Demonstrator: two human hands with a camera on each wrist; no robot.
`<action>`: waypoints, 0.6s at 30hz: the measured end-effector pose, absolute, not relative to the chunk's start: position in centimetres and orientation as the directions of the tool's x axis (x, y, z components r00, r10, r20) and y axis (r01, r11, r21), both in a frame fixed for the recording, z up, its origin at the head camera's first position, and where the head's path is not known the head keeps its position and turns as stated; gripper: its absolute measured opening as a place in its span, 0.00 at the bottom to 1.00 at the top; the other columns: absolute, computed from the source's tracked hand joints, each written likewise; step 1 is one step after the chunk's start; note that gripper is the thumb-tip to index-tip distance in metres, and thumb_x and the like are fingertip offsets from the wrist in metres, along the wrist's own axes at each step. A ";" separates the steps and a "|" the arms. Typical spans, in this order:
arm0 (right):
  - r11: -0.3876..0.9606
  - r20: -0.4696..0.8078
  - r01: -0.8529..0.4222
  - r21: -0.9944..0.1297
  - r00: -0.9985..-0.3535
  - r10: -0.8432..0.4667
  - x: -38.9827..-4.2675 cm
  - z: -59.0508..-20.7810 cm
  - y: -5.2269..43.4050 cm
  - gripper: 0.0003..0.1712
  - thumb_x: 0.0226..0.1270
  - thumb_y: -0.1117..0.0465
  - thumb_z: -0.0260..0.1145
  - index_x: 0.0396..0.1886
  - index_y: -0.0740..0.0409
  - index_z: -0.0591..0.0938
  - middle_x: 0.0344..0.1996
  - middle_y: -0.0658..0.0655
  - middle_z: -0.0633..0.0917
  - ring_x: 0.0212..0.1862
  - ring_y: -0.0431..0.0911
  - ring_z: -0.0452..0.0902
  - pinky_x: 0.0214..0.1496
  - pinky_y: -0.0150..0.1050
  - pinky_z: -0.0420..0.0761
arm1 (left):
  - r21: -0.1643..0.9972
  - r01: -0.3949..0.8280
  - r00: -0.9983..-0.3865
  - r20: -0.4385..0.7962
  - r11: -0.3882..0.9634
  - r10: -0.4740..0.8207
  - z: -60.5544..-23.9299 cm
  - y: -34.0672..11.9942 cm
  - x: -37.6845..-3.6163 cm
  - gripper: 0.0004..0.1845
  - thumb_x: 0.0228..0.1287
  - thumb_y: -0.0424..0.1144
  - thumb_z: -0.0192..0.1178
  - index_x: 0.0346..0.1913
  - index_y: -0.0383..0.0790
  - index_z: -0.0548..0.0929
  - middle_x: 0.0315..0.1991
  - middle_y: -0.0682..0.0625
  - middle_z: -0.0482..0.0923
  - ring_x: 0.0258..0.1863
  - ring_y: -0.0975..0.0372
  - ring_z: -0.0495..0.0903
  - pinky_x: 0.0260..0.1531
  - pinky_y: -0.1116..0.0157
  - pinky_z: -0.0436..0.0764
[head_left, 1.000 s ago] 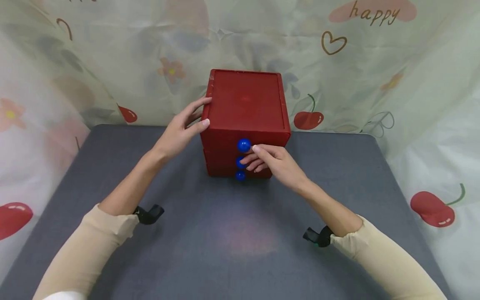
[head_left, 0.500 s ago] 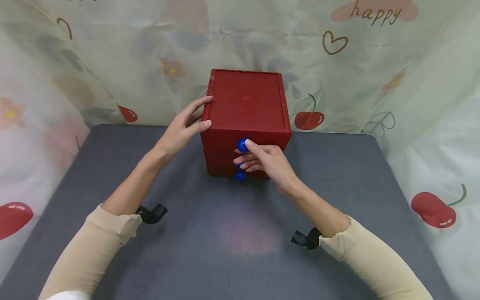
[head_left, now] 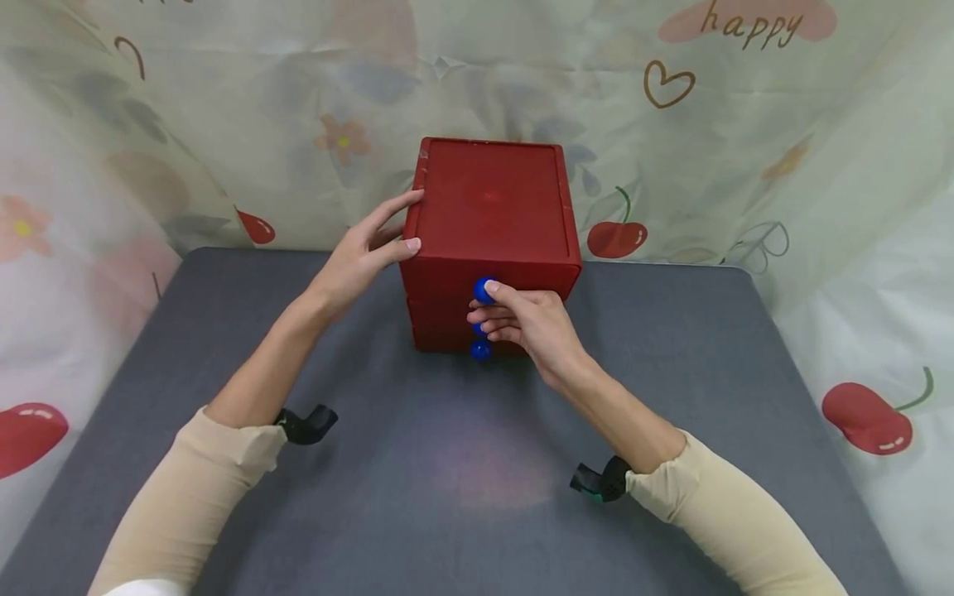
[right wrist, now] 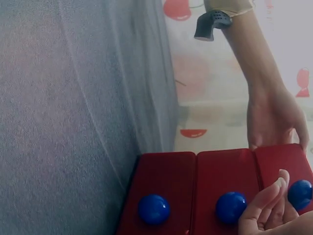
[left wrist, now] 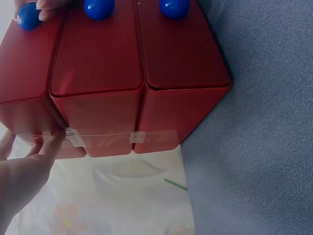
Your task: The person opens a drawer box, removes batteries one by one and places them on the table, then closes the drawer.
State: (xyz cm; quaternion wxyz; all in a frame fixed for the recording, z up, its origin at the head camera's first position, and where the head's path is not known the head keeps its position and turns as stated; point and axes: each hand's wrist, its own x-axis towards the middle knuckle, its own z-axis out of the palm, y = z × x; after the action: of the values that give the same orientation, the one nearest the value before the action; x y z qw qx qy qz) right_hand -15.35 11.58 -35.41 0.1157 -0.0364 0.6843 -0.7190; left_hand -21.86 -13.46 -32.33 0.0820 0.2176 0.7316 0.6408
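Contact at the top knob (head_left: 484, 290) is the change recorded: a second earlier the right hand (head_left: 531, 324) lay beside that knob with its fingertips just to the right of it, whereas the thumb is now seen on top of the blue ball and the forefinger curled beneath it, so a pinch is judged to have been formed. The hand has been drawn slightly toward 9 o'clock and the right forearm has been brought inward across the bench (head_left: 477, 480). The red drawer box (head_left: 492, 223) has not been displaced; it stands at 12 o'clock on the grey bench, against the printed curtain (head_left: 224, 99). All three drawers are seen flush in the wrist views, so no drawer is judged to have been drawn out yet. The middle knob (right wrist: 231, 207) is largely hidden from the head camera by the right fingers (head_left: 488, 314), and the bottom knob (head_left: 480, 350) is left uncovered below them. The left hand (head_left: 356, 258) is unchanged: it is laid flat against the box's left side at 9 o'clock, fingers straight, thumb on the front corner and nothing gripped. A bracing hold is inferred from this. Strips of clear tape (left wrist: 138, 137) are noted across the box's side in the left wrist view.
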 end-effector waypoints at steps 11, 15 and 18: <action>-0.036 -0.132 0.141 -0.989 -0.975 -0.177 -14.6 -35.5 11.3 0.26 0.68 0.44 0.66 0.41 0.65 0.88 0.36 0.62 0.89 0.46 0.66 0.80 0.44 0.38 0.84 | 0.973 0.204 -0.906 0.145 0.109 0.398 -32.4 -13.6 -22.1 0.31 0.71 0.45 0.58 0.75 0.55 0.65 0.75 0.58 0.57 0.72 0.55 0.63 0.67 0.47 0.65; -0.038 -0.128 0.137 -0.990 -0.974 -0.185 -14.0 -35.6 11.3 0.26 0.69 0.44 0.66 0.42 0.65 0.88 0.36 0.62 0.88 0.47 0.68 0.79 0.44 0.38 0.84 | 0.969 0.219 -0.907 0.159 0.115 0.389 -32.4 -13.6 -22.2 0.30 0.72 0.46 0.58 0.75 0.55 0.66 0.75 0.58 0.59 0.71 0.53 0.65 0.66 0.47 0.66; -0.036 -0.125 0.134 -0.990 -0.973 -0.193 -13.6 -35.6 11.3 0.26 0.69 0.44 0.66 0.42 0.65 0.88 0.36 0.62 0.88 0.43 0.64 0.82 0.44 0.38 0.84 | 0.970 0.211 -0.911 0.151 0.119 0.383 -32.4 -13.6 -22.2 0.31 0.71 0.45 0.59 0.75 0.56 0.65 0.75 0.59 0.58 0.72 0.53 0.62 0.67 0.46 0.65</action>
State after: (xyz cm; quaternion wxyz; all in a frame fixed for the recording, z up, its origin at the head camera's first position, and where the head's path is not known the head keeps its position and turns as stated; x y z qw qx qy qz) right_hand -13.60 11.34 -35.57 0.1135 -0.0214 0.6850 -0.7193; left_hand -22.20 -13.58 -32.42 0.0680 0.1995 0.7450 0.6329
